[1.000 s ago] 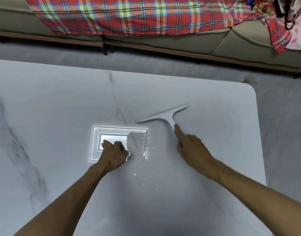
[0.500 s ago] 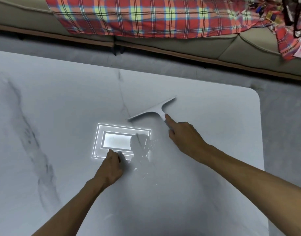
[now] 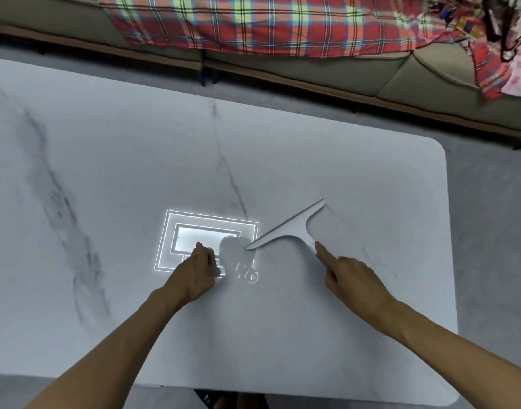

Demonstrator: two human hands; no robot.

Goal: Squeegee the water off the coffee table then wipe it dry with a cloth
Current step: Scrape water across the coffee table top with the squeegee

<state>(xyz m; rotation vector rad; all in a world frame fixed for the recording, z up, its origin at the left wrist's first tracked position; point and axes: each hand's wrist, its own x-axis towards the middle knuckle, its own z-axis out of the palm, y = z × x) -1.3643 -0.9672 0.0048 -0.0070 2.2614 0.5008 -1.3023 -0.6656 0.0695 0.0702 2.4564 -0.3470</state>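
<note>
A white marble coffee table [image 3: 135, 160] fills the view. My right hand [image 3: 350, 278] grips the handle of a pale grey squeegee [image 3: 294, 227], index finger stretched along it. The blade lies slanted on the tabletop, right of centre. My left hand [image 3: 194, 276] rests on the table with curled fingers, and a bit of what looks like a grey cloth [image 3: 215, 265] shows beside them. Small water streaks [image 3: 247, 274] glisten just to the right of that hand.
A bright ceiling-light reflection [image 3: 206, 237] shines on the tabletop by my left hand. A beige sofa [image 3: 430, 84] with a red plaid blanket [image 3: 253, 22] runs along the far side, across a grey floor strip. The table's rounded right edge [image 3: 448, 231] is close to the squeegee.
My right hand has drawn the squeegee back toward me and to the right since half a second ago, and its blade now slants more steeply. My left hand stays about where it was.
</note>
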